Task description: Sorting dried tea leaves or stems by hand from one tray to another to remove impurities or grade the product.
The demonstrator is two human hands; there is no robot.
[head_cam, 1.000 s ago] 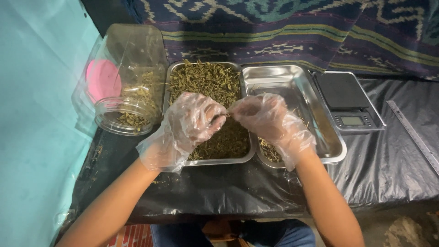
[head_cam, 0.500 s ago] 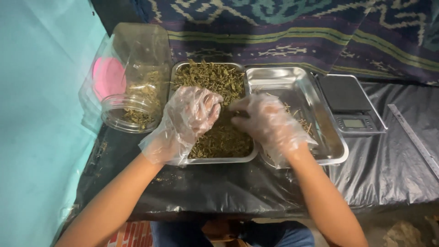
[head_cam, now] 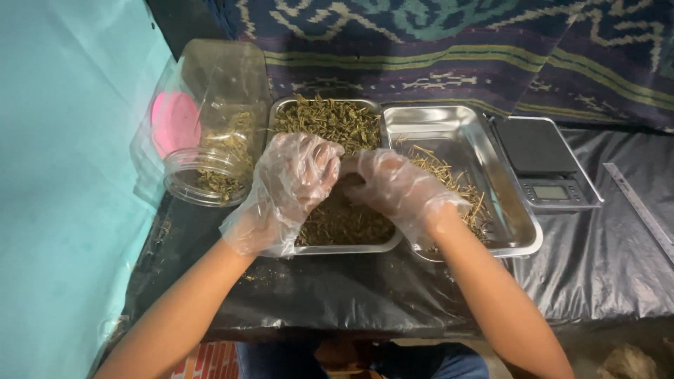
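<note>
Both my hands wear thin clear plastic gloves and meet over the left steel tray point(head_cam: 281, 112), which is filled with dried green herb point(head_cam: 330, 123). My left hand point(head_cam: 291, 186) has its fingers curled down into the herb. My right hand point(head_cam: 397, 189) reaches in from the right, fingers bent and touching the herb beside the left fingertips. Whether either hand pinches a piece is hidden by the gloves. The right steel tray point(head_cam: 449, 126) holds a scatter of thin dry stems point(head_cam: 449, 179) near my right wrist.
A clear plastic jar point(head_cam: 210, 151) lies on its side left of the trays, with some herb inside and a pink lid point(head_cam: 172, 123) behind it. A small digital scale point(head_cam: 544, 158) sits to the right, a metal ruler point(head_cam: 642, 207) beyond it. Black plastic sheet point(head_cam: 597, 267) covers the table.
Both hands have dropped from just above the tray down into the herb pile, and the right hand has shifted left off the stem tray.
</note>
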